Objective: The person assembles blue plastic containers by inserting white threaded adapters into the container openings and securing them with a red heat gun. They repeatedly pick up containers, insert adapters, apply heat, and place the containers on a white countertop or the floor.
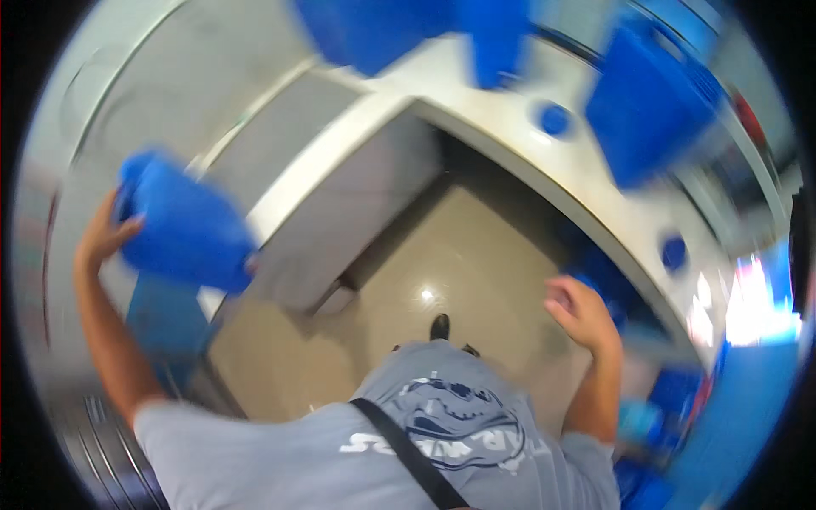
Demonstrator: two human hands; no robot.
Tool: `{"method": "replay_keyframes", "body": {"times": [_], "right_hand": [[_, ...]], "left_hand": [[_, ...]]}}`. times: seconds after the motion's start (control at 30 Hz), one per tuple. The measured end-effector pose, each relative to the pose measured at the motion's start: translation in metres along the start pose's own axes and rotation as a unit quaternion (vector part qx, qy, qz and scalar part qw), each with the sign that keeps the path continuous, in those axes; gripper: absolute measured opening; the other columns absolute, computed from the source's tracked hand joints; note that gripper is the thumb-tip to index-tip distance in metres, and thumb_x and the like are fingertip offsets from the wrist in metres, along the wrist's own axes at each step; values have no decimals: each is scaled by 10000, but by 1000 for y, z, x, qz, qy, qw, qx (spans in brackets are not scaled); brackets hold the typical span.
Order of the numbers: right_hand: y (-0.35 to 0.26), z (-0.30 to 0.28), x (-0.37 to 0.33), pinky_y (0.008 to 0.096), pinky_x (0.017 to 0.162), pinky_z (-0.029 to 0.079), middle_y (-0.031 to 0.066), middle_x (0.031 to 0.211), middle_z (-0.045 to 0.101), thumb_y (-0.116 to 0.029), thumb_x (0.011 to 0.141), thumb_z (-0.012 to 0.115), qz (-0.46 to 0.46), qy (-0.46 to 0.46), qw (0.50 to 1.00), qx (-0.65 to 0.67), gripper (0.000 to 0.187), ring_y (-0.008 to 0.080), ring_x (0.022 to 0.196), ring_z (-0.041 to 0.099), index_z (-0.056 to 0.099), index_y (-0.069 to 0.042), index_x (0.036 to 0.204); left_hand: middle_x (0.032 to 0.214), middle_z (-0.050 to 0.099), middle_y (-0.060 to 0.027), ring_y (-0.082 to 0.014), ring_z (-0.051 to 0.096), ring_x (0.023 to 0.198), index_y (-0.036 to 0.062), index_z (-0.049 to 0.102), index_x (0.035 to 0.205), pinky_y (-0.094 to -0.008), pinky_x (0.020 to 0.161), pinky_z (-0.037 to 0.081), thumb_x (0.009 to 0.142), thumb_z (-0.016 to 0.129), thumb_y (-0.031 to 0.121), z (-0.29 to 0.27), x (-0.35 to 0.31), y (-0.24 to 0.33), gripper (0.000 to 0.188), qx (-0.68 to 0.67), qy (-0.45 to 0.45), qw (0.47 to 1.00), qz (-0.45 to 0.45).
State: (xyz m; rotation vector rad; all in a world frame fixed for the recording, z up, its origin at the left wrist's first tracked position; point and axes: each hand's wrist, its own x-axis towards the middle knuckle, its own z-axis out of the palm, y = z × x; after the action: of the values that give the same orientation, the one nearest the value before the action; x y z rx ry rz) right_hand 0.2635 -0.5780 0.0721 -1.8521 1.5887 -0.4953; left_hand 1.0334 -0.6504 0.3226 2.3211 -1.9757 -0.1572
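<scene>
A blue plastic jerrycan (189,231) hangs tilted on the left, smeared by motion. My left hand (106,234) is closed on its left end, with the thumb across the near side; the far fingers are hidden behind it. On the other side, my right hand (580,314) is raised over the floor in front of the counter. Its fingers curl loosely, with a gap at the thumb, and nothing shows in them. The counter edge is beyond it, untouched.
A white L-shaped counter (544,174) bends round in front of me. On it stand a large blue jerrycan (650,110), more blue containers (374,30), a blue cap (554,120) and another blue cap (674,252). Blue objects (595,272) sit beneath it.
</scene>
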Motion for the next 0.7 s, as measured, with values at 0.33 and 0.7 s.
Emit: {"method": "replay_keyframes", "body": {"times": [0.33,0.7], "right_hand": [[82,135,-269,460,809,543,157,1048,729,-296,908,668,254,261,917,165,348,368,938,692,637,-61,1164],[38,469,-580,475,880,550,213,1117,708,-206,845,589,739,271,556,266,310,393,1017,684,722,-36,1068]], "left_hand": [[1323,621,-191,-323,600,1173,-7,579,1324,-425,1043,452,954,685,424,190,166,324,577,82,-40,840,534],[1338,591,-202,-204,598,1146,2,351,1510,-335,968,487,982,634,158,435,-183,694,619,73,-540,585,602]]}}
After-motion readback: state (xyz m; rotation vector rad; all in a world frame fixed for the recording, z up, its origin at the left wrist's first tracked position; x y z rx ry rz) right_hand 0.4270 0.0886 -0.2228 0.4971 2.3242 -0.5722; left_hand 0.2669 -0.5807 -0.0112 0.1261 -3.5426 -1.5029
